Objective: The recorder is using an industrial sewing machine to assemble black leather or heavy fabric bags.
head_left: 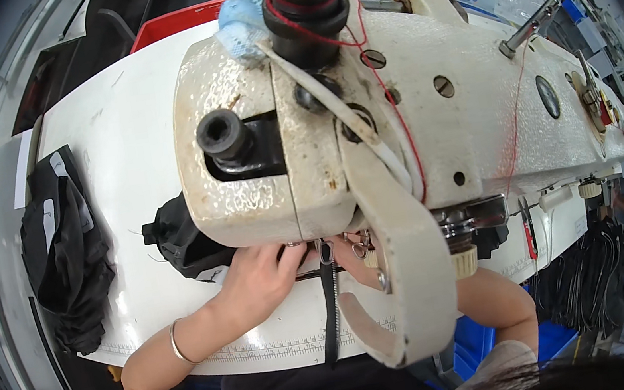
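Note:
A cream sewing machine (249, 204) fills the middle of the view, its head above both hands. My left hand (264, 276) is bent at the needle area, fingers closed on the edge of a black fabric piece (182, 234); the machine head covers the fingertips. That piece lies bunched to the left of the hand. From between the hands a black zipper strip (330, 313) hangs toward me over the table's front edge, with a metal puller near its top. My right hand (355, 267) is just right of the strip, its fingers mostly hidden behind the machine's curved lever.
A pile of black fabric pieces (67, 256) lies at the left of the white table (115, 119). Red thread (402, 121) runs down the machine. Small scissors (529, 231) lie at right, near hanging black pieces (590, 274). Blue bins (475, 344) stand below the table's edge.

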{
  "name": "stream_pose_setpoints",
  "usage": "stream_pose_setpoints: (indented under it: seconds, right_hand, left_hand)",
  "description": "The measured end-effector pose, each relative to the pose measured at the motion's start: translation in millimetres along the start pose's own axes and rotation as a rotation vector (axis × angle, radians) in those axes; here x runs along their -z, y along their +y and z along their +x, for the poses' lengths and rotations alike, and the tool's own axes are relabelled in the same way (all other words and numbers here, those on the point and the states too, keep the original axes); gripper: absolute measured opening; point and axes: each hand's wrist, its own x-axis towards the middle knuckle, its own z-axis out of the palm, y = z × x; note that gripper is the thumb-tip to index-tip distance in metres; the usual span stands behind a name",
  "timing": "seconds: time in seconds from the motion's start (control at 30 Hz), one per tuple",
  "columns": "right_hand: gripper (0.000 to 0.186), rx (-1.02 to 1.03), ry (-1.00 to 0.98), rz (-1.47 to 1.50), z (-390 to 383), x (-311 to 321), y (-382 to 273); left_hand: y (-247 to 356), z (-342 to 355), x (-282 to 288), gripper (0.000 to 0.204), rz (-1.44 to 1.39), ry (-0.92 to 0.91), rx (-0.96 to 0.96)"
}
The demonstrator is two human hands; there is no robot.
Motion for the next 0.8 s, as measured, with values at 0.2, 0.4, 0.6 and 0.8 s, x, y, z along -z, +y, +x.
stream_pose_setpoints:
  seconds: [0.2,0.4,0.6,0.8]
  right_hand:
    - [0.031,0.416,0.068,-0.495,-5.5,9.7,4.3]
    - [0.041,0.235,0.152,-0.13,-12.4,-5.8,14.5]
    - [0.032,0.415,0.034,-0.438,-11.2,-2.3,-6.4]
    - [0.019,0.505,-0.019,-0.649,-12.1,-14.1,-3.0]
  left_hand:
    - [-8.7,7.5,8.4,0.037,-0.424,0.052,0.177]
    - [-7.9,-5.6,-10.4,0.044,-0.045,0.023,-0.056]
    - [-24.0,-12.0,10.1,0.038,-0.632,-0.081,0.535]
    - [-22.2,-13.0,-0.9,0.049,-0.092,0.055,0.003]
